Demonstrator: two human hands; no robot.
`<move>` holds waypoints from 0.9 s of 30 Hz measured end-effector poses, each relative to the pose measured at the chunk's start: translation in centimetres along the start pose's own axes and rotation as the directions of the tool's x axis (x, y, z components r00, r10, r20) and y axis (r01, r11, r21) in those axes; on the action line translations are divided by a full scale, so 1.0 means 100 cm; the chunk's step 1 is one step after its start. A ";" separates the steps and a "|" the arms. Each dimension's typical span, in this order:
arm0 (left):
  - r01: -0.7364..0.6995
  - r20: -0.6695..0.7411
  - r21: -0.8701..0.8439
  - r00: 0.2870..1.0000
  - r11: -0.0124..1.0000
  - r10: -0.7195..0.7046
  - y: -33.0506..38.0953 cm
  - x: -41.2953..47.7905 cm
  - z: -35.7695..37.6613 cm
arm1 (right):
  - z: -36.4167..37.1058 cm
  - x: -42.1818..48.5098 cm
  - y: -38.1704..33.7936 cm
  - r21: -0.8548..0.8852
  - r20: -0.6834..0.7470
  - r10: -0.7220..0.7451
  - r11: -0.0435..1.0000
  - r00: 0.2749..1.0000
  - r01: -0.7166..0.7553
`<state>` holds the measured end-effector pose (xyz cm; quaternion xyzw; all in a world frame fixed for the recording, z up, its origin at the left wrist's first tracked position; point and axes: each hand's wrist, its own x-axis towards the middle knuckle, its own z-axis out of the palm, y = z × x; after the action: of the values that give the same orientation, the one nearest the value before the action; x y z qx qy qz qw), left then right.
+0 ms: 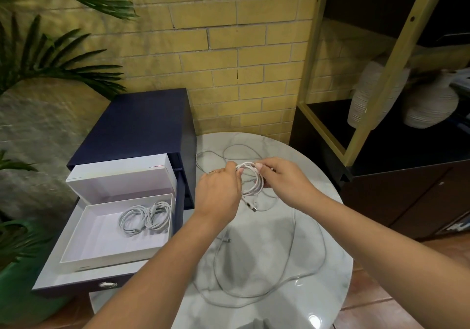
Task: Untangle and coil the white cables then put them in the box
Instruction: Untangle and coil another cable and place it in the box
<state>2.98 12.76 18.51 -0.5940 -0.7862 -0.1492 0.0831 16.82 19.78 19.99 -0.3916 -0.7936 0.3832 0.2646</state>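
A yellow brick wall [229, 48] is seen behind a round marble table [267, 303]. At the left of the frame a dark drawer unit [142, 120] stands with a drawer pulled out, and the open white box [101, 239] is set in it. Two coiled cables [145, 216] are already laid in the box, at its right side. At least one loose cable [325, 249] is left sprawled over the table, not yet wound. At mid-frame a third coil [251, 181] is held above the table, nearly wound, its plug ends hanging below. It is pinched between the left hand [218, 193] and right hand [287, 181], brought close together. Roughly half the task is judged done.
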 end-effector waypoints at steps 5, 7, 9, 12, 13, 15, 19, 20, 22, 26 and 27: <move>0.051 -0.001 -0.035 0.999 0.998 -0.051 0.005 0.000 0.001 | 0.014 -0.005 0.000 0.132 0.022 0.086 0.987 0.996 -0.088; 0.054 0.005 -0.049 0.999 0.997 -0.054 0.006 0.000 0.001 | 0.015 -0.005 -0.001 0.194 0.006 0.125 0.973 0.992 -0.124; 0.058 0.014 -0.076 0.998 0.995 -0.057 0.004 0.000 0.003 | 0.011 -0.003 -0.003 0.313 0.059 0.167 0.933 0.984 -0.177; 0.007 -0.015 -0.267 1.000 0.964 -0.011 -0.002 -0.001 0.007 | 0.005 0.000 -0.002 0.388 0.187 0.167 0.893 0.968 -0.229; -0.032 -0.034 -0.285 0.999 0.958 0.023 -0.003 -0.001 0.007 | 0.002 0.001 -0.001 0.381 0.221 0.168 0.892 0.961 -0.244; -0.105 -0.041 -0.212 0.994 0.972 0.098 -0.006 -0.001 0.006 | -0.003 0.003 -0.001 0.344 0.283 0.162 0.903 0.945 -0.258; -0.152 0.030 -0.111 0.987 0.982 0.157 -0.009 0.002 0.008 | -0.015 0.004 -0.007 0.267 0.371 0.141 0.930 0.918 -0.251; -0.152 0.041 -0.126 0.987 0.980 0.158 -0.010 0.003 0.008 | -0.017 0.003 -0.009 0.260 0.387 0.139 0.932 0.912 -0.252; -0.172 0.043 -0.132 0.983 0.976 0.179 -0.011 0.005 0.008 | -0.021 0.003 -0.011 0.254 0.422 0.133 0.932 0.897 -0.258; -0.139 0.053 -0.114 0.988 0.984 0.146 -0.009 0.003 0.007 | -0.018 0.005 -0.009 0.166 0.349 0.140 0.964 0.927 -0.208; -0.105 0.055 -0.097 0.992 0.990 0.111 -0.008 0.003 0.008 | -0.016 0.004 -0.008 0.087 0.254 0.129 0.984 0.959 -0.156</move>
<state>2.14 13.07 17.74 -0.6430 -0.7471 -0.1634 0.0395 17.36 20.46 21.56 -0.3823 -0.7686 0.4886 0.1559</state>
